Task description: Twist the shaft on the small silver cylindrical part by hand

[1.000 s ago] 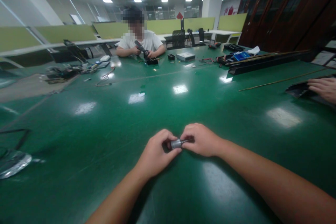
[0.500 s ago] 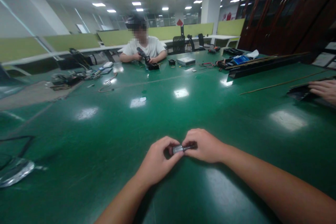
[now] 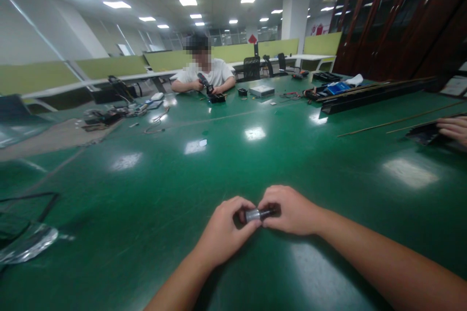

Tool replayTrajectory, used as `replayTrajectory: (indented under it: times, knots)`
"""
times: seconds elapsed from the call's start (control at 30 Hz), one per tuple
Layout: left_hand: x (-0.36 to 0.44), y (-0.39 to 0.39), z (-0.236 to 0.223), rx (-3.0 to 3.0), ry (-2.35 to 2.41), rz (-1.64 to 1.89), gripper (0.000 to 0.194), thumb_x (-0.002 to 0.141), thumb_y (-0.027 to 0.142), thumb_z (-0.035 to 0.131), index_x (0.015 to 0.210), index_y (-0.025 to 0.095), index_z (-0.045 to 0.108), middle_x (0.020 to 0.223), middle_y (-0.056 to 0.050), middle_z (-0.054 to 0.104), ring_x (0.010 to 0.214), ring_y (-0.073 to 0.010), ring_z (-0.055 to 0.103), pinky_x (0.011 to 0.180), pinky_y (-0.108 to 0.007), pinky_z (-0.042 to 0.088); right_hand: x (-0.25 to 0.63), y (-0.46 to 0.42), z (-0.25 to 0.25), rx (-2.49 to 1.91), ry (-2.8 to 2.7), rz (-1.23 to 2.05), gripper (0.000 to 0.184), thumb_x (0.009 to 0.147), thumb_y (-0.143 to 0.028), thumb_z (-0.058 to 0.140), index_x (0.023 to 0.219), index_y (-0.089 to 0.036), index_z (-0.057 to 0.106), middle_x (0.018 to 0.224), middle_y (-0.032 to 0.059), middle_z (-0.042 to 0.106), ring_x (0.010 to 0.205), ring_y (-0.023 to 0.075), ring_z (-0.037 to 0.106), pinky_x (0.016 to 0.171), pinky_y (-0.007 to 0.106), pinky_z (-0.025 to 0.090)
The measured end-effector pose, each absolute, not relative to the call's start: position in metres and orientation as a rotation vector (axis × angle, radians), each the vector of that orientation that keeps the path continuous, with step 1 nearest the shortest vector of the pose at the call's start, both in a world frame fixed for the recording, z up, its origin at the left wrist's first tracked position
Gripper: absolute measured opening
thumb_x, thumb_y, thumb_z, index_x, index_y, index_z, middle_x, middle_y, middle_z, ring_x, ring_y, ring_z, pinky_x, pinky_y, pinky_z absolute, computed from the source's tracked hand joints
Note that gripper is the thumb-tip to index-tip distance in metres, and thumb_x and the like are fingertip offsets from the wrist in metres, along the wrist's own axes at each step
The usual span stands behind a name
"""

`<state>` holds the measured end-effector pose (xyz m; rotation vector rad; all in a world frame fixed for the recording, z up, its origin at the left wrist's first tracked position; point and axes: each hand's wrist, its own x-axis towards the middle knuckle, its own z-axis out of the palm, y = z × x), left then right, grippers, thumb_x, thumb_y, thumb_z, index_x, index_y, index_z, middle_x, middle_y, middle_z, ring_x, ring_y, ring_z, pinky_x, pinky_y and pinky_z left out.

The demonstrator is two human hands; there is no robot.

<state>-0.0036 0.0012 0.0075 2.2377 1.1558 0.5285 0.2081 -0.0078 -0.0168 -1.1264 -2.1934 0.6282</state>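
Observation:
Between thumb and fingers, my left hand point(image 3: 228, 228) grips a small silver metal cylinder point(image 3: 252, 215), which lies sideways low over the green table point(image 3: 153, 199). A dark, thin shaft-like part point(image 3: 268, 213) sticks out of the cylinder's right end. My right hand point(image 3: 288, 210) is closed around that dark part, its fingertips close against my left thumb and fingers. The far end of the dark part is hidden inside my right hand. The exact kind of this small metal piece is too small to make out.
Across the table a person point(image 3: 204, 75) holds a power tool point(image 3: 205, 82). Another person's hand point(image 3: 454, 129) rests on a black piece at right. Long black channels point(image 3: 375, 97), a blue packet point(image 3: 337, 88), a grey box point(image 3: 261, 91) and cluttered parts point(image 3: 105, 115) lie farther back. Clear plastic point(image 3: 32, 243) sits at left.
The whole view has shifted, so the scene and my hands appear lower and slightly to the right. Both hands keep their hold on the metal piece.

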Motion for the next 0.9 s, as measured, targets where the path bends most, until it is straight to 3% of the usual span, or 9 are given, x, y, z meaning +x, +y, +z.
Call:
replayTrajectory:
  times: [0.43, 0.9]
  knots:
    - [-0.008, 0.009, 0.007, 2.213, 1.155, 0.496, 0.015, 0.08, 0.026, 0.07, 0.093, 0.021, 0.066, 0.084, -0.001, 0.066, 0.081, -0.0198, 0.058, 0.074, -0.031, 0.041, 0.213, -0.001, -0.015, -1.149, -2.08, 0.79, 0.027, 0.068, -0.019, 0.077, 0.094, -0.02, 0.072, 0.087, 0.0022, 0.068, 0.082, 0.0175, 0.061, 0.074, 0.029, 0.046]
    - [-0.004, 0.006, 0.0, 2.247, 1.134, 0.536, 0.013, 0.079, 0.026, 0.07, 0.09, 0.02, 0.067, 0.081, -0.001, 0.066, 0.075, -0.0179, 0.059, 0.071, -0.028, 0.043, 0.214, -0.007, -0.018, -1.148, -2.109, 0.731, 0.023, 0.066, -0.016, 0.077, 0.088, -0.018, 0.071, 0.082, 0.0012, 0.067, 0.077, 0.0154, 0.06, 0.07, 0.026, 0.045]
